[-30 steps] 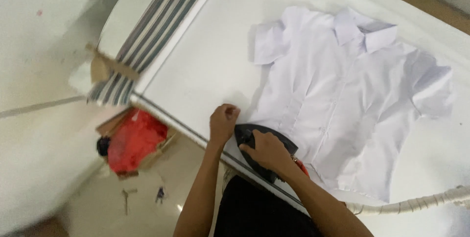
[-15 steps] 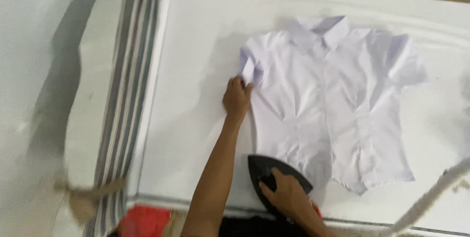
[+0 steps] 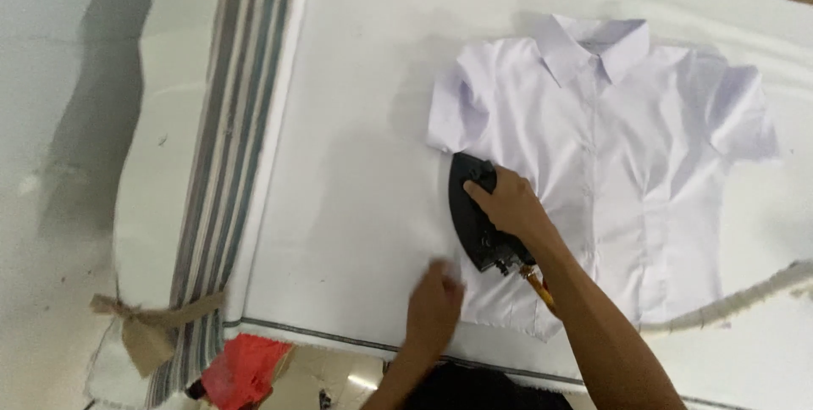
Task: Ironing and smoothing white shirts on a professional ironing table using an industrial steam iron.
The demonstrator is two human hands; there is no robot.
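Shirt laid flat on the worktop, iron on its left side.

The white short-sleeved shirt point(image 3: 627, 164) lies on the white padded worktop point(image 3: 356, 164), collar far; the black iron point(image 3: 476, 211) sits on its left edge, the striped cloth strip point(image 3: 229, 156) far left, the red bundle point(image 3: 246, 369) below the near edge.

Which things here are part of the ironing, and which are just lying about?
In use:
iron, held by right hand
shirt, its hem under left hand
white table

Lying about:
striped cloth
red bundle
brown tape
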